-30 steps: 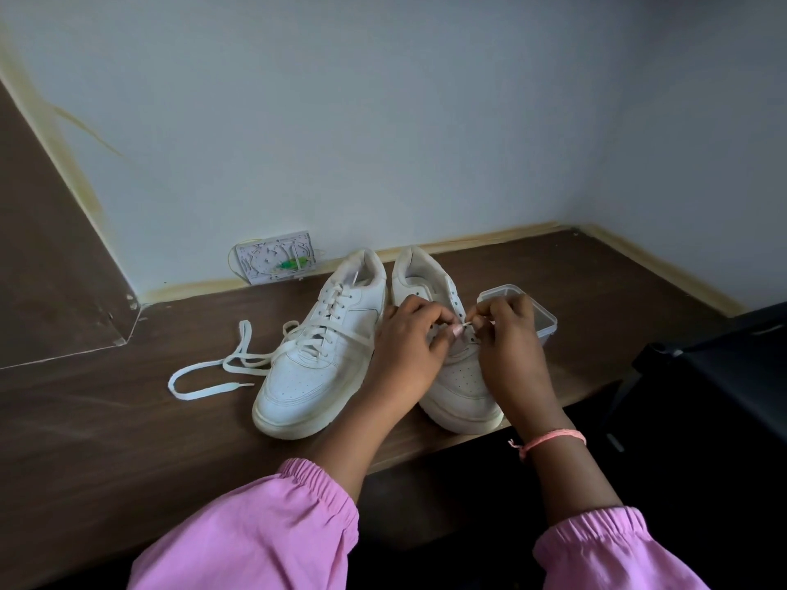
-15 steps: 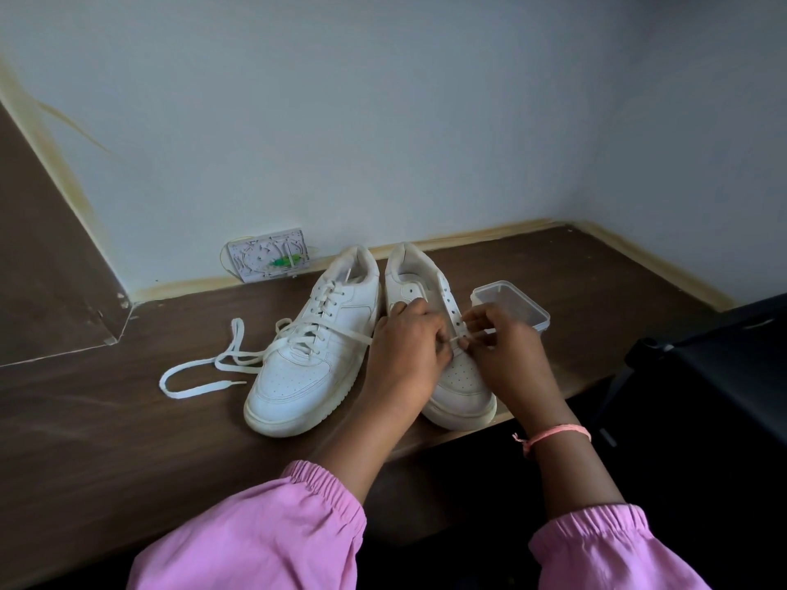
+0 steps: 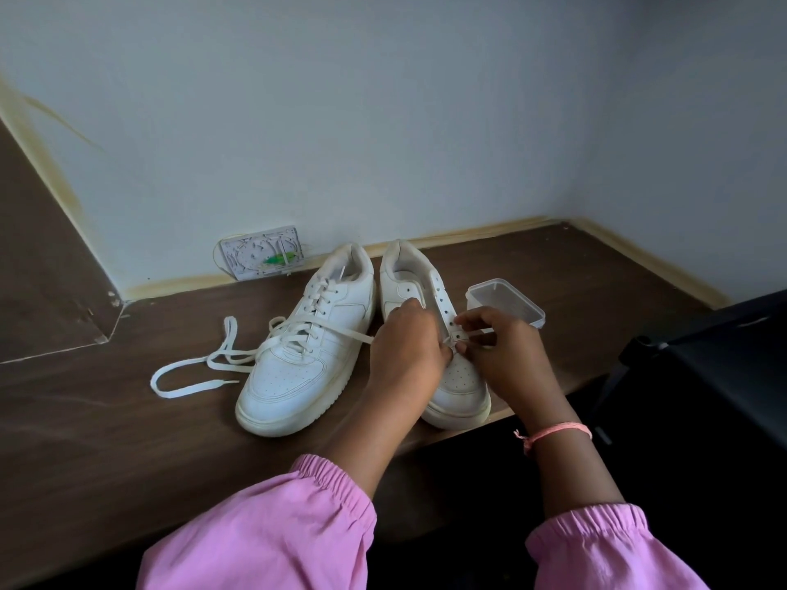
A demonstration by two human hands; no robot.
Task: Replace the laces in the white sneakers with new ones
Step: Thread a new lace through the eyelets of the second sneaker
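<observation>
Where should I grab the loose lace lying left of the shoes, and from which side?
Take the loose lace at its free tip, coming from above on the near side. The tip lies flat on bare desk, clear of the left shoe; farther back the lace loops over itself and would likely snag.

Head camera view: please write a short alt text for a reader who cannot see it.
Two hands, the left hand and the right hand, pinch a white lace at the low eyelets of the right sneaker on a brown table. The left sneaker is laced, its ends loose; a clear plastic container stands behind the right hand.
</observation>
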